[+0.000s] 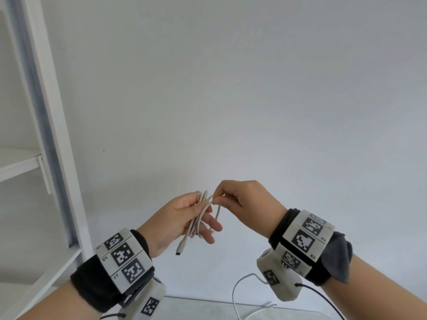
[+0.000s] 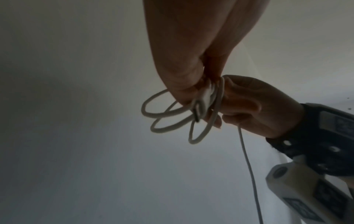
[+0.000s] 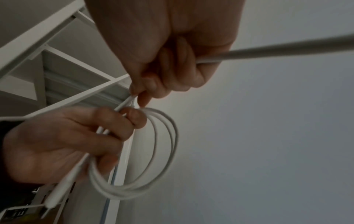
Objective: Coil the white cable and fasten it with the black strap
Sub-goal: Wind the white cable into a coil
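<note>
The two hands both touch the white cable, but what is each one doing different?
The left hand grips the stacked loops of the white cable; the right hand pinches only one strand at the top. The left hand's palm faces up with fingers spread under the loops; the right hand's knuckles face up, fingers curled. Both are raised in the air and wear marker wristbands.

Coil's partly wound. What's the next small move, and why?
Probably lay one more loop: the right hand pinches the white cable beside the coil in the left hand's grip, and uncoiled cable trails below. No strap in view yet.
</note>
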`<move>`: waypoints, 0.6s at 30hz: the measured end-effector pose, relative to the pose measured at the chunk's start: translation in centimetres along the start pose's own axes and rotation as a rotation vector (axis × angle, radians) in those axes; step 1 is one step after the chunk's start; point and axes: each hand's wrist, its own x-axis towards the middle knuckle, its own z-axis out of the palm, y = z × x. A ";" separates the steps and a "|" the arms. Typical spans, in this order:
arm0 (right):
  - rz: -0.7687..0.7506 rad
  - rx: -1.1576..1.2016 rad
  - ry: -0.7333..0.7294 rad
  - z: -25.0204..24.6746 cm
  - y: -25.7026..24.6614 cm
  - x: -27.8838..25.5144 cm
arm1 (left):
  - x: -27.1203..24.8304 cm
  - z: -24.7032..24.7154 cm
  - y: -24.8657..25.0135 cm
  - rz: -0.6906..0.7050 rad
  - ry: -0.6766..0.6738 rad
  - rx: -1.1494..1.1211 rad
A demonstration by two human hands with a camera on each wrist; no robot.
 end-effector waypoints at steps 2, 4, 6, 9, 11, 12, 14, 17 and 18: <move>0.007 0.010 0.041 0.4 0.1 0.3 | -0.1 0.1 -0.1 0.011 0.018 -0.026; 0.021 0.032 0.065 0.7 0.2 0.5 | -0.1 0.1 -0.3 0.033 0.024 -0.072; 0.053 0.066 0.085 0.8 0.6 0.8 | -0.1 0.1 -0.5 0.038 0.046 -0.086; 0.131 0.113 0.075 0.9 1.6 1.1 | -0.3 0.1 -0.8 0.027 0.062 -0.066; 0.182 0.128 0.043 1.2 2.2 1.1 | -0.3 0.1 -1.1 0.016 0.062 -0.045; 0.205 0.141 0.030 1.4 2.6 1.1 | -0.3 0.1 -1.3 0.012 0.066 -0.051; 0.256 0.183 0.012 2.1 3.6 0.7 | -0.2 -0.1 -1.7 0.011 0.083 -0.101; 0.346 0.275 -0.021 3.2 5.4 -0.5 | 0.3 -1.0 -2.3 0.011 0.136 -0.268; 0.373 0.303 -0.026 3.5 6.0 -1.1 | 0.5 -1.5 -2.5 0.012 0.160 -0.336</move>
